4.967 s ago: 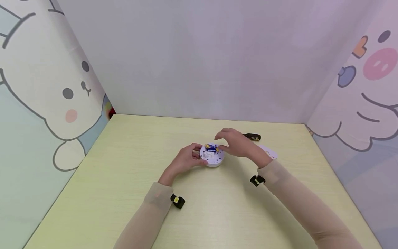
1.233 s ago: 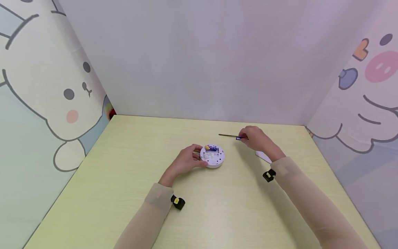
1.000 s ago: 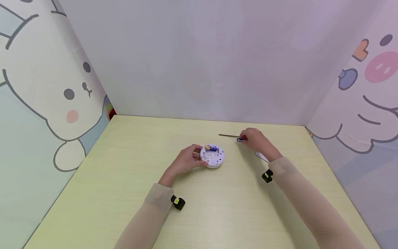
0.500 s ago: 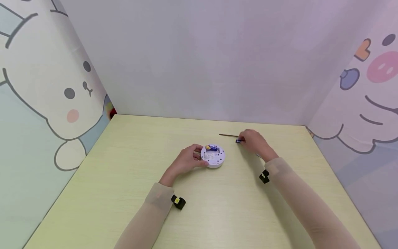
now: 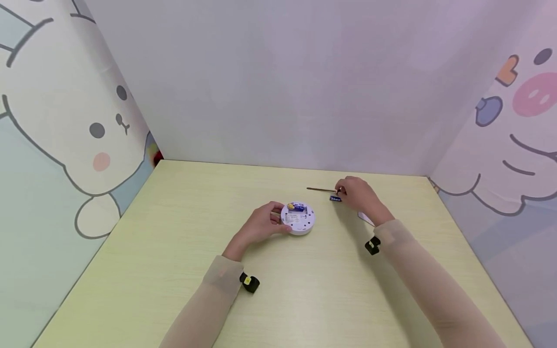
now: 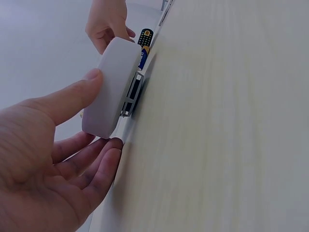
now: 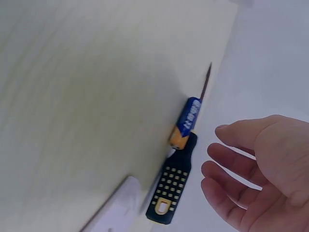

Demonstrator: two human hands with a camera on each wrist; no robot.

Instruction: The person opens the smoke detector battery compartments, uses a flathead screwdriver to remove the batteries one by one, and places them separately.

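Observation:
My left hand [image 5: 261, 221] holds a round white device [image 5: 298, 224] by its left edge, thumb on the near side and fingers on the far side. In its recess shows a blue-and-yellow battery [image 5: 298, 207]. The right wrist view has a loose battery [image 7: 186, 121] lying against a screwdriver [image 7: 171, 181] with a black, yellow-dotted handle. Just beside them is my right hand [image 7: 270, 174], its fingers loosely bent and apart from both, holding nothing. The head view shows only the screwdriver's shaft [image 5: 320, 189]; my right hand covers the handle.
A flat white piece [image 7: 118, 208] lies near the screwdriver handle, partly hidden by my right arm in the head view. The pale wooden table [image 5: 174, 217] is bounded by a plain wall behind and cartoon-printed walls at both sides.
My right hand went from the device to the screwdriver with a battery, laid it down alongside, and let go, rising slightly. The left hand keeps its hold on the device.

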